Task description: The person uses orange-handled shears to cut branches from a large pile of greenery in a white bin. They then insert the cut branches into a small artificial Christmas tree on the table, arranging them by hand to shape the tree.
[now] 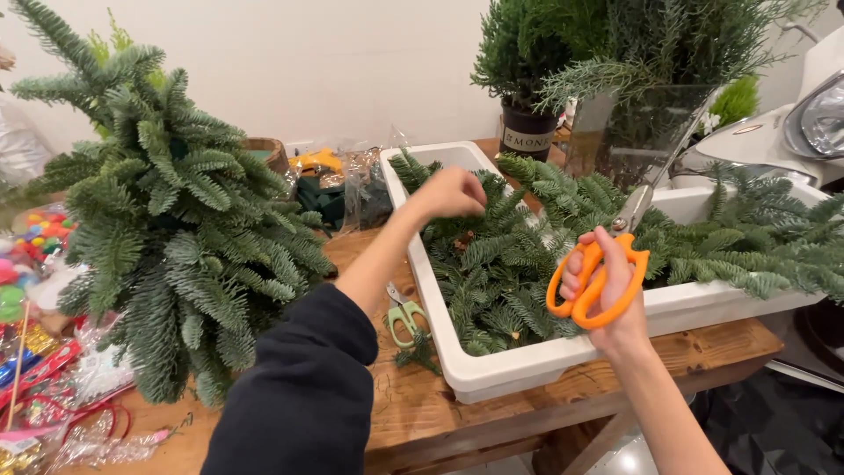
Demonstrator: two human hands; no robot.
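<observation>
A dark plant pot [527, 132] stands at the back of the table and carries a pale rectangular label [527, 142] on its front. Crinkled clear cellophane bags [365, 180] lie behind the white tub's left end. At the far left, more clear wrappers [83, 387] hold colourful trimmings.

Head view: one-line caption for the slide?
Left hand reaches into fir cuttings in a white tray while right hand holds orange-handled scissors beside a small fir tree.

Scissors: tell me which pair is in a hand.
The orange-handled scissors, held in the right hand over the white tray; the green-handled scissors lie untouched on the table.
</observation>
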